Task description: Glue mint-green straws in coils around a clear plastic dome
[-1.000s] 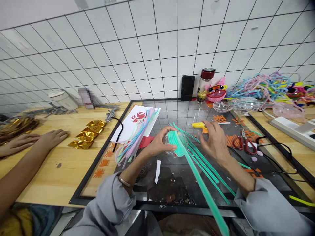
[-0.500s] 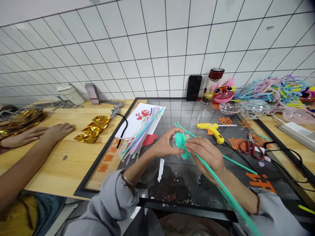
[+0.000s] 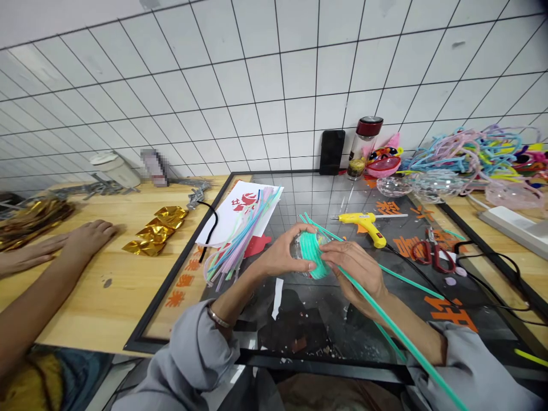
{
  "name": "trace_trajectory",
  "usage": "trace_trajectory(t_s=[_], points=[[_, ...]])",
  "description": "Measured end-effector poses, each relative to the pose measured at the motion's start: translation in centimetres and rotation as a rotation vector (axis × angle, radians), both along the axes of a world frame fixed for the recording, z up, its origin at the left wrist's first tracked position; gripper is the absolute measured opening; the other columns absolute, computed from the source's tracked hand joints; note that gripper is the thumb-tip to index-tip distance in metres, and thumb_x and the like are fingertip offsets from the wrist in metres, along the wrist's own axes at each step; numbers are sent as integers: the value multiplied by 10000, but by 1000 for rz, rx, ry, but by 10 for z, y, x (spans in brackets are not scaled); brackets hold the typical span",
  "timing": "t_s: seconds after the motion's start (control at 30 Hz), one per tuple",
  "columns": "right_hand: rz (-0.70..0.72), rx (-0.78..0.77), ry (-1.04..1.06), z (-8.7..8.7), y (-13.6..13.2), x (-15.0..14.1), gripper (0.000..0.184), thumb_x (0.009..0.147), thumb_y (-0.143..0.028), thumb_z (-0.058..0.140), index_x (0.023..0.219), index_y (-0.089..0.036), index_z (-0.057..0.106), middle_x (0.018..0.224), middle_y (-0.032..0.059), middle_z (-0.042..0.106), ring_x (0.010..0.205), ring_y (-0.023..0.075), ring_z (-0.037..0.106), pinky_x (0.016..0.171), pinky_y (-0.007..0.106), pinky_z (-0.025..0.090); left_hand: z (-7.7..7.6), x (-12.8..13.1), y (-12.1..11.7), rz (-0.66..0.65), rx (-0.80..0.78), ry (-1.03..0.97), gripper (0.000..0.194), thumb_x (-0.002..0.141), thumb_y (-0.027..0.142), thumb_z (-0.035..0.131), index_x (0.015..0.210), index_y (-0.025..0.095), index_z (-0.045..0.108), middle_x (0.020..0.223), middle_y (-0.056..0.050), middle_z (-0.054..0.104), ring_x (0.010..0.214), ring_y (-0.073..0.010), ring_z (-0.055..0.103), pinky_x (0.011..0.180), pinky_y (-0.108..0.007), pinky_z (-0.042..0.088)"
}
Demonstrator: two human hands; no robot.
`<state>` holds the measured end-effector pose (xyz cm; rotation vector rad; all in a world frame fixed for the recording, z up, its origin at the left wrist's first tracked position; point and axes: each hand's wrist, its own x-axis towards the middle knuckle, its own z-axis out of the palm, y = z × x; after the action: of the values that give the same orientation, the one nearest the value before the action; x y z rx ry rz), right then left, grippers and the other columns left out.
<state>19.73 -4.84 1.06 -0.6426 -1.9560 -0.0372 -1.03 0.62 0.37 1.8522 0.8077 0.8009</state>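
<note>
A clear plastic ball [image 3: 295,249] wrapped round its middle with rows of green strip [image 3: 314,254] is gripped in my left hand [image 3: 276,255], thumb below and fingers over the top. My right hand [image 3: 357,271] is closed, its fingertips pinching the green strip against the ball's right side. From there the long free end [image 3: 422,357] runs under my right forearm's line of sight toward the lower right. Loose green strips [image 3: 413,281] lie on the dark glass beneath my right hand, partly hidden by it. A yellow glue gun [image 3: 363,219] rests just beyond that hand.
Red-handled scissors [image 3: 434,251] and black cords lie to the right. Pastel strips [image 3: 242,234] rest across white paper [image 3: 218,220]. A phone [image 3: 332,152] and glass bottle [image 3: 362,148] stand by the wall. Another person's hand [image 3: 94,237] rests left, near gold foil [image 3: 156,231].
My right hand has come from over the glue gun to the ball and closed on the green strip. My left hand keeps its hold. Over the last half second, little has moved.
</note>
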Motion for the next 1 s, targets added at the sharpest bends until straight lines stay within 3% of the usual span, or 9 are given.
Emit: trace_trajectory(t_s=[0.37, 0.67, 1.0], points=[[4, 21, -36, -1, 0, 1, 206, 858, -8, 535, 974, -134, 649, 937, 150, 740, 888, 206, 720, 774, 353, 603, 1, 0, 0, -17, -13, -7, 649, 645, 369, 826, 1201, 224, 523, 1280, -76, 566, 1252, -291, 500, 1096, -397, 355], [5, -10, -86, -12, -1, 5, 281, 871, -8, 467, 1017, -174, 640, 1009, 116, 738, 979, 211, 703, 835, 387, 578, -1, -1, 1, -29, -10, -13, 648, 645, 339, 825, 1200, 218, 513, 1282, -81, 553, 1251, -290, 495, 1092, -397, 356], [3, 25, -105, -12, 1, 3, 239, 869, -11, 470, 992, -150, 620, 1041, 153, 724, 1015, 241, 688, 843, 415, 564, -2, -1, 1, -36, 5, -15, 651, 646, 332, 819, 1212, 223, 516, 1315, -78, 550, 1277, -293, 500, 1118, -410, 358]])
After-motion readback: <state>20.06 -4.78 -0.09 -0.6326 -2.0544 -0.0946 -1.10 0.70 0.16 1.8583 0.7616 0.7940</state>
